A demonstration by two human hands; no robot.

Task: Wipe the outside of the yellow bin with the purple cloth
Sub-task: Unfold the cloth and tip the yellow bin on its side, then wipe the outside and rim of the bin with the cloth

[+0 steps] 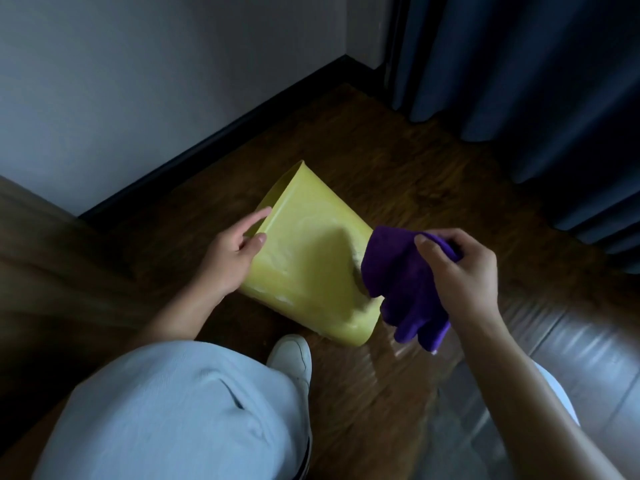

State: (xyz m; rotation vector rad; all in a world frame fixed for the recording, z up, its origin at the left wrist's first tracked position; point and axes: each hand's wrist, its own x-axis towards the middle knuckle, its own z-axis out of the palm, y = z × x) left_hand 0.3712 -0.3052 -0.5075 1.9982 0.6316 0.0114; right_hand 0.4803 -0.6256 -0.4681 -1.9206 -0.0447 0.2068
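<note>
A person crouches over a yellow bin (311, 251) that lies tipped on a wooden floor (398, 161), its open mouth pointing away toward the wall's dark skirting (214, 136). The bin is the landmark here.

To the bin's left, the left hand (232, 254) steadies it: the fingers are spread, with the thumb on the top face and the fingertips at the rim. It rests against the bin rather than clamping it.

Below the bin, nearest the viewer, a pale trouser knee (166, 410) and a white shoe (292, 355) sit just beside the bin's base.

At the bin's right edge, the right hand (460, 271) is closed around a bunched purple cloth (405, 285). The cloth meets the bin's right side, and loose folds hang below the hand.

What could go wrong, judging from this: the left hand only rests on the bin, so a firm wipe from the right may roll or slide it along the smooth floor. The bunched cloth gives little flat contact and may skip patches. Its hanging tail could drag on the floor and pick up dirt. The face lying on the floor cannot be reached without turning the bin.
</note>
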